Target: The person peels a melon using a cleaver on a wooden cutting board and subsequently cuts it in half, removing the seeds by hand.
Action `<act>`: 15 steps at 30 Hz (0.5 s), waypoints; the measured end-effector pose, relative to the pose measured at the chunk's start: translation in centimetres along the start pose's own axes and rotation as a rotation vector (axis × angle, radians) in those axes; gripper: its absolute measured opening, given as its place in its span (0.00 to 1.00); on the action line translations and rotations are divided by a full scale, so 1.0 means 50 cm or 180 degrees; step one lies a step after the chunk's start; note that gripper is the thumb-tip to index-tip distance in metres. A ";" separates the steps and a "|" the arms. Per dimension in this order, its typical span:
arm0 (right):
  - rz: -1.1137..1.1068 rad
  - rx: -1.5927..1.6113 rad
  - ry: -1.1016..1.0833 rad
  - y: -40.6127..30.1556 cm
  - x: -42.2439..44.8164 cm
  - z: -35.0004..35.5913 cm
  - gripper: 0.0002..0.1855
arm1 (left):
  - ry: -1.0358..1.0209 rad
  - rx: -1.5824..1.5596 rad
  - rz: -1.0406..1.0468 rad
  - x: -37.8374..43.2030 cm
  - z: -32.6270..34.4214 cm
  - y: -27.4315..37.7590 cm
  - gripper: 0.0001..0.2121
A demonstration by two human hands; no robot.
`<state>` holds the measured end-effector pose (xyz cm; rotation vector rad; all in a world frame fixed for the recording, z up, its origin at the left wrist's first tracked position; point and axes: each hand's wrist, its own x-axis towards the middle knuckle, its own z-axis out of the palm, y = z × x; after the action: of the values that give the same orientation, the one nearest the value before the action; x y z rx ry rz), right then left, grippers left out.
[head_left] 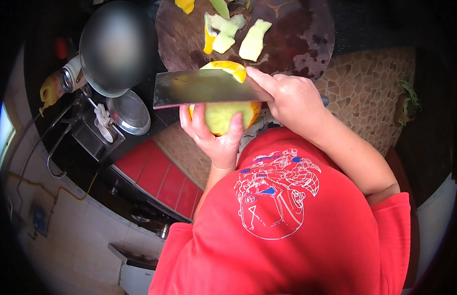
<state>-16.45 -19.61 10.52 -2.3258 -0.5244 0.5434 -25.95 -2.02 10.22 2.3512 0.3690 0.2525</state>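
My left hand (217,140) holds a large, partly peeled fruit or squash (226,118) from below, near my belly. Its flesh is pale green, and orange-yellow skin remains at its edges. My right hand (295,99) grips a wide cleaver (210,88), index finger along the blade. The blade lies across the fruit and hides its middle; a strip of orange skin (234,68) shows at the blade's upper edge. Beyond them, cut peelings (255,40) lie on a round wooden chopping board (298,29), pale inner sides up on several.
At the left, a large metal wok or lid (116,46) stands near an oval glass lid (129,112) and a sink (92,136) with a faucet. A yellow bottle (49,90) stands beside a jar. Red cabinet doors (158,175) are below the counter; greens (409,97) lie at the right.
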 end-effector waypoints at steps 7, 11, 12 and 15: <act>0.0316 0.0072 -0.0561 0.030 -0.043 -0.054 0.24 | -0.0053 -0.0054 0.0251 0.006 -0.006 -0.018 0.35; 0.0395 0.0173 -0.0637 0.020 0.046 -0.004 0.17 | -0.0007 -0.0009 0.0333 0.006 0.006 -0.019 0.36; 0.0420 0.0113 -0.0714 0.019 0.065 0.001 0.17 | 0.0004 -0.0008 0.0300 0.008 0.006 -0.019 0.36; 0.0354 0.0207 -0.0729 0.019 0.061 -0.013 0.15 | 0.0028 -0.0003 0.0252 -0.001 0.001 -0.023 0.36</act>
<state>-13.39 -19.08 9.61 -2.2534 -0.4766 0.8741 -26.19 -1.28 9.37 2.3673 0.2803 0.3008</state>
